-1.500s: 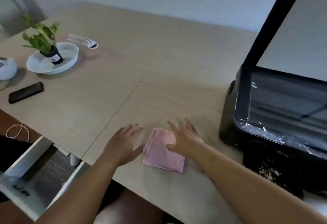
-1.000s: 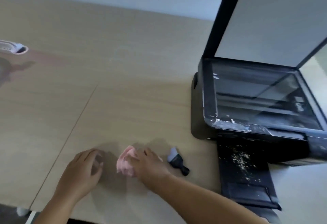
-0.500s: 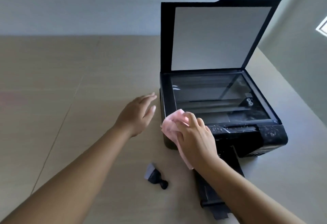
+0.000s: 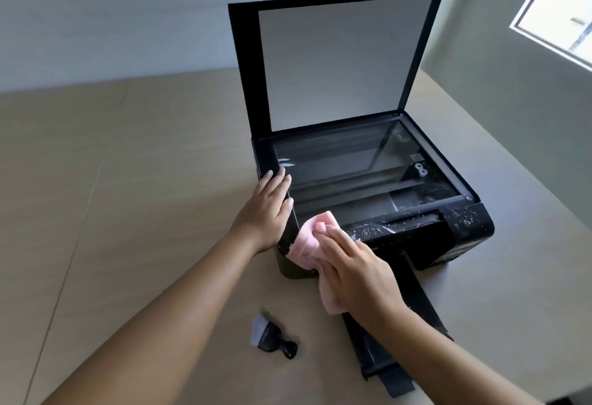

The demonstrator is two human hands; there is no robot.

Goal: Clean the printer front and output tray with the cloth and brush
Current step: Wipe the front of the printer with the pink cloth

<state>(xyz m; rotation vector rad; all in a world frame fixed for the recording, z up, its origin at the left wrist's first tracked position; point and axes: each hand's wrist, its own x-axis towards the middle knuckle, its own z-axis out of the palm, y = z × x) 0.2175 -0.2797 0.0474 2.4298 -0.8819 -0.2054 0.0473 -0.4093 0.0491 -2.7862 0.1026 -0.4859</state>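
A black printer (image 4: 461, 222) stands on the desk with its scanner lid (image 4: 339, 58) raised and white specks along its front edge. My right hand (image 4: 358, 273) presses a pink cloth (image 4: 307, 244) against the printer's front left corner. My left hand (image 4: 266, 212) lies flat on the printer's left edge, fingers together, holding nothing. The black output tray (image 4: 394, 363) sticks out toward me, partly hidden under my right forearm. A small black brush (image 4: 272, 335) with pale bristles lies on the desk in front of the printer.
The beige desk (image 4: 112, 212) stretches to the left with a seam running through it. A grey wall stands behind the printer. A window (image 4: 563, 10) is at the upper right. The desk's right edge runs close past the printer.
My right hand lifted the pink cloth from the desk and brought it onto the printer's front left corner. My left hand moved onto the printer's left edge. The view swung right.
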